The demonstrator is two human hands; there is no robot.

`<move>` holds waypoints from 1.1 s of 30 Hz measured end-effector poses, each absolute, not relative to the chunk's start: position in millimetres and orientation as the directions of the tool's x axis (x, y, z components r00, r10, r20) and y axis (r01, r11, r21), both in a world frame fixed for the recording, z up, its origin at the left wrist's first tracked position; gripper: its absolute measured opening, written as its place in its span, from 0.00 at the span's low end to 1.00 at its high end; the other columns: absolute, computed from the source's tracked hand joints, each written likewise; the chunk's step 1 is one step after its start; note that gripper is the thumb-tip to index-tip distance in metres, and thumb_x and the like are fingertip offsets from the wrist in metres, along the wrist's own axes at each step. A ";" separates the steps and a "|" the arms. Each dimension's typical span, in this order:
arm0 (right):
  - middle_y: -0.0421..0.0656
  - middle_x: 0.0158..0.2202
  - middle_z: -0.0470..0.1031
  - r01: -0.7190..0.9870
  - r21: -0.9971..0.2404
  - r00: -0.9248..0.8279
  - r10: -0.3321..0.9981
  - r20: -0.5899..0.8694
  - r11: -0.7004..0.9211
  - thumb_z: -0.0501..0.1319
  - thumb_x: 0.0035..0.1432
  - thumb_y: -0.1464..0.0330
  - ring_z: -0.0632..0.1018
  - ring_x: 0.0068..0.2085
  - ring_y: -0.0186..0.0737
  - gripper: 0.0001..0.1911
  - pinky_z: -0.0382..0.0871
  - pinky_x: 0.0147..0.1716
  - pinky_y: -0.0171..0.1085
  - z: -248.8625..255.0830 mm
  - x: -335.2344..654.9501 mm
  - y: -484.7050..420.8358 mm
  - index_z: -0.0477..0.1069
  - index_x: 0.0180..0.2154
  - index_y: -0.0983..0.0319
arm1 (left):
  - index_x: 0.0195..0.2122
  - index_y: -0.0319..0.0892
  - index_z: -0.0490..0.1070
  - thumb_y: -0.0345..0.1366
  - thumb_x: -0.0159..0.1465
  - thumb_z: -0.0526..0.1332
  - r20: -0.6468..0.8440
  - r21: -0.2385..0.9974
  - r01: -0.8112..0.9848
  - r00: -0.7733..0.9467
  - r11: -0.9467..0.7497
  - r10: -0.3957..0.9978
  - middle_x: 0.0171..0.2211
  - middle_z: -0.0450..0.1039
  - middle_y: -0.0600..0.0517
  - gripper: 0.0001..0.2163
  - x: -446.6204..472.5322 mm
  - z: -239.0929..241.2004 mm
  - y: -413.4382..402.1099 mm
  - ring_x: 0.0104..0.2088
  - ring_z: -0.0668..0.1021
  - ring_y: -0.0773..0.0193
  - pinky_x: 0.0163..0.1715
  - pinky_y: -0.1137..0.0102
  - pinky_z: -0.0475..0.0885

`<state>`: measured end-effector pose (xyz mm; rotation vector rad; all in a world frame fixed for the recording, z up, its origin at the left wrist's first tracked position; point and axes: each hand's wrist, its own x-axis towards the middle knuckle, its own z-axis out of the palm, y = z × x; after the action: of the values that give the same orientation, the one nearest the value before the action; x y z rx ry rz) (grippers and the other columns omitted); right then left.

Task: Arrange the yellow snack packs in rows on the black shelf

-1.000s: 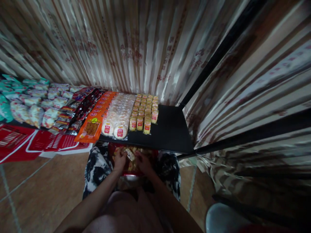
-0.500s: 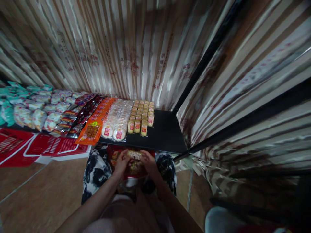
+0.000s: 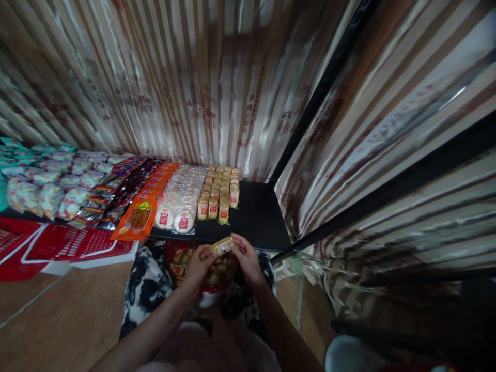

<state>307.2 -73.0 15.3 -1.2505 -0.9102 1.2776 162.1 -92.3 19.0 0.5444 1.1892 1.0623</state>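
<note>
The held packet (image 3: 222, 246) is golden, the shelf (image 3: 260, 209) black, the curtain (image 3: 211, 67) brown-striped.

Your left hand (image 3: 199, 267) and right hand (image 3: 247, 257) now hold the yellow packet (image 3: 221, 246) nearer the front edge of the black shelf (image 3: 258, 214) than half a second ago, slanting up rightward instead of nearly level.

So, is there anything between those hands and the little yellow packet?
Nothing visible: the left hand and right hand already have their fingers on the packet, one at each end, above the red container.
</note>
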 end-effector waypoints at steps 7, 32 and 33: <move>0.49 0.45 0.75 -0.241 -0.959 0.159 0.969 -0.188 -0.146 0.67 0.42 0.56 0.76 0.46 0.45 0.27 0.68 0.49 0.45 13.4 313.1 -69.2 0.70 0.44 0.61 | 0.33 0.39 0.65 0.27 0.53 0.64 -0.578 0.686 -0.519 0.038 0.510 0.815 0.32 0.75 0.51 0.09 181.5 26.9 -89.7 0.30 0.79 0.68 0.34 0.74 0.73; 0.47 0.52 0.68 0.079 -0.997 0.231 0.973 0.008 -0.011 0.58 0.54 0.58 0.70 0.51 0.43 0.19 0.69 0.46 0.39 18.1 351.0 -70.7 0.72 0.45 0.59 | 0.40 0.38 0.67 0.32 0.58 0.57 -0.469 0.830 -0.299 0.086 0.472 0.879 0.26 0.72 0.53 0.09 211.8 47.7 -48.6 0.20 0.73 0.74 0.19 0.80 0.65; 0.48 0.52 0.67 0.064 -0.998 0.220 0.975 0.001 -0.013 0.59 0.53 0.58 0.70 0.51 0.43 0.20 0.69 0.46 0.39 17.8 351.6 -71.5 0.72 0.45 0.59 | 0.39 0.38 0.67 0.32 0.58 0.58 -0.470 0.824 -0.314 0.087 0.472 0.879 0.26 0.72 0.53 0.08 212.8 48.6 -47.5 0.19 0.73 0.74 0.19 0.80 0.65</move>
<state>351.6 -71.5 17.8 -1.3583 -1.0867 1.0162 212.8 -47.5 48.6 0.6126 1.1576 0.9751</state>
